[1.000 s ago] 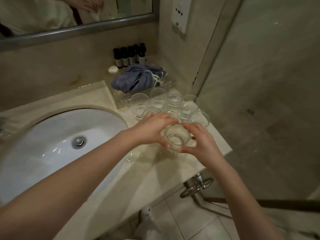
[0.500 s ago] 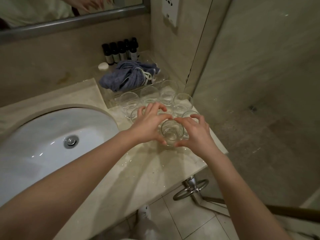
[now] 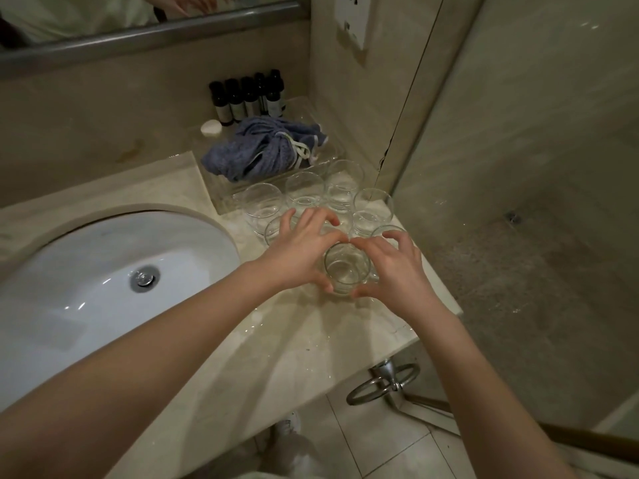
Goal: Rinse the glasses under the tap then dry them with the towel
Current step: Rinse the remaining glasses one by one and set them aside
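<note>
Since the marble counter (image 3: pixel 276 340) looks wet and the other glasses (image 3: pixel 304 191) sit packed just behind, the easy mishap here is knocking a neighbour over or the tumbler (image 3: pixel 346 273) slipping on the way to the sink (image 3: pixel 86 271) at left of frame. Both hands cup it at centre: left hand (image 3: pixel 301 257) and right hand (image 3: pixel 397 271) curl thumb and fingers round its sides, probably touching. The blue towel (image 3: pixel 256 150) sits bunched above.
</note>
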Demonstrator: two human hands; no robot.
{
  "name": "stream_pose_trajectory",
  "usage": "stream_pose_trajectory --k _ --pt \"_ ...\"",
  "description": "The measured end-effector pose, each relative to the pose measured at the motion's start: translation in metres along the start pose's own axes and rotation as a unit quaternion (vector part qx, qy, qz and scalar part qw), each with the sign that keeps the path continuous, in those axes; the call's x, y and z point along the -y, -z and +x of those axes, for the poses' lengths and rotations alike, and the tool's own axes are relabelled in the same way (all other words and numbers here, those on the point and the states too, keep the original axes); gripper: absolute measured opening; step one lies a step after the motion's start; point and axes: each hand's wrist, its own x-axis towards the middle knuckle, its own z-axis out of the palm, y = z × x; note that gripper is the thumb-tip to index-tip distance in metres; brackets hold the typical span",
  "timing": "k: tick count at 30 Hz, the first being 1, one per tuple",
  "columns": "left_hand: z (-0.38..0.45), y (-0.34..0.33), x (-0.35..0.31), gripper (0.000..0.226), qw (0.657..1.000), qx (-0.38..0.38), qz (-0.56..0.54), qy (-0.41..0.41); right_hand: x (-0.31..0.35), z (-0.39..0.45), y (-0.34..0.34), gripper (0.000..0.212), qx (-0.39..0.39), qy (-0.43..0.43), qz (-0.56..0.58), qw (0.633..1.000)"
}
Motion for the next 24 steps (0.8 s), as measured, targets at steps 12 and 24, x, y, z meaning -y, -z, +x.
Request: stream_pose_trajectory --k 12,24 --pt "-0.058 0.046 0.054 0.075 0.997 0.015 -0.061 0.052 0.085 0.024 0.043 0.067 0.103 0.032 -0.213 0.971" --pt "-0.306 0.076 0.226 0.077 0.932 0.08 -0.108 0.337 0.378 0.057 -0.016 0.065 0.16 0.266 -0.204 0.928"
